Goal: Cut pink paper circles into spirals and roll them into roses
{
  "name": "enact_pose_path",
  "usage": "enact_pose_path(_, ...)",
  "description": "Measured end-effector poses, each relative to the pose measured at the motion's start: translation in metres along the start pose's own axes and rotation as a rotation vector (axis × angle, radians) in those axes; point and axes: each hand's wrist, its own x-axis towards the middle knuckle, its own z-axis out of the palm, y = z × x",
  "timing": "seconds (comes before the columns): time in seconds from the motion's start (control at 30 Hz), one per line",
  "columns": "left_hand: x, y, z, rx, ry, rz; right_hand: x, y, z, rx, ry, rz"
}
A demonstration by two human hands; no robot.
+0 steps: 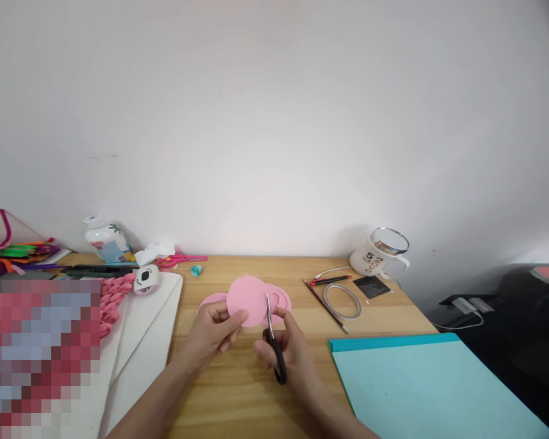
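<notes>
A round pink paper disc (247, 300) is pinched between the thumb and fingers of my left hand (217, 329). My right hand (290, 347) grips black-handled scissors (276, 353), with the blades upright at the disc's right edge. Whether the blades are cutting into the paper I cannot tell. Behind the disc, more pink round paper pieces (285, 299) show at the right, and another pink disc (209, 299) shows at the left, partly hidden by my left hand.
At right lie a pencil (327, 308), a coiled cable (343, 303), a white mug (377, 253) and light blue paper sheets (421, 384). Left are pink scissors (183, 260), a small teal cap (196, 270), a white bottle (107, 239) and white paper (141, 360). A wall stands behind.
</notes>
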Motion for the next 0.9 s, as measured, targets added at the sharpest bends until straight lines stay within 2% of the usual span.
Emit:
enact_pose_path(0.3, -0.0004, 0.0013, 0.0013, -0.093, -0.007, 0.004, -0.0017, -0.0009, 0.0013, -0.025, -0.023, 0.028)
enact_pose_path(0.57, -0.0014, 0.0007, 0.0004, -0.01, -0.037, -0.053, 0.001, -0.0053, 0.001, 0.072, -0.022, -0.052)
enact_pose_path(0.9, 0.0, 0.0026, 0.0019, 0.026, -0.009, -0.027, 0.0026, -0.0082, 0.0013, 0.099, 0.0, -0.042)
